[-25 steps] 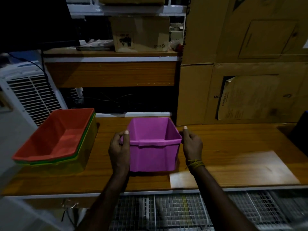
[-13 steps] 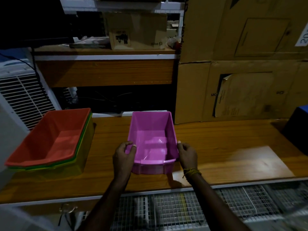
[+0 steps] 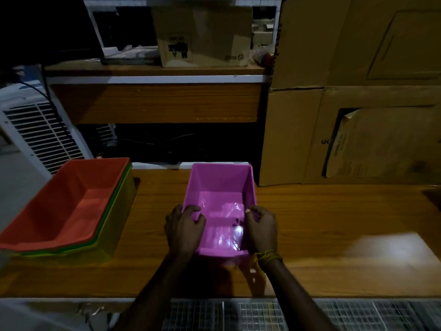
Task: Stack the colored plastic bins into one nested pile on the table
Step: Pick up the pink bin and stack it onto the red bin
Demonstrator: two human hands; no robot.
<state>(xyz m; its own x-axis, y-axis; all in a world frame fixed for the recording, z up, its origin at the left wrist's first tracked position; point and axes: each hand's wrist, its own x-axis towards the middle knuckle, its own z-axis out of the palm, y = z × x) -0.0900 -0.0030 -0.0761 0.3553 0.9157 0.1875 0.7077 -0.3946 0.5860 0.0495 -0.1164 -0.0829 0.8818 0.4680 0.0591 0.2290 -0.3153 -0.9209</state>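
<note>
A purple bin (image 3: 222,187) stands upright in the middle of the wooden table (image 3: 322,223), its opening facing up. My left hand (image 3: 185,225) grips its left rim near the front corner, fingers curled over the edge into the bin. My right hand (image 3: 261,225) grips the right rim the same way. At the table's left end sits a nested pile with an orange-red bin (image 3: 71,201) on top, a green rim below it and a yellow-green bin (image 3: 119,211) at the bottom.
Large cardboard boxes (image 3: 334,139) stand against the back right of the table. A wooden shelf (image 3: 155,101) with a small carton (image 3: 202,37) lies behind. A white louvred appliance (image 3: 35,134) stands at left. A wire rack (image 3: 262,314) runs below the table's front edge.
The purple bin has come down from a raised, front-facing position to the table. My hands have shifted from its sides onto the top rim. The camera now looks more steeply down.
</note>
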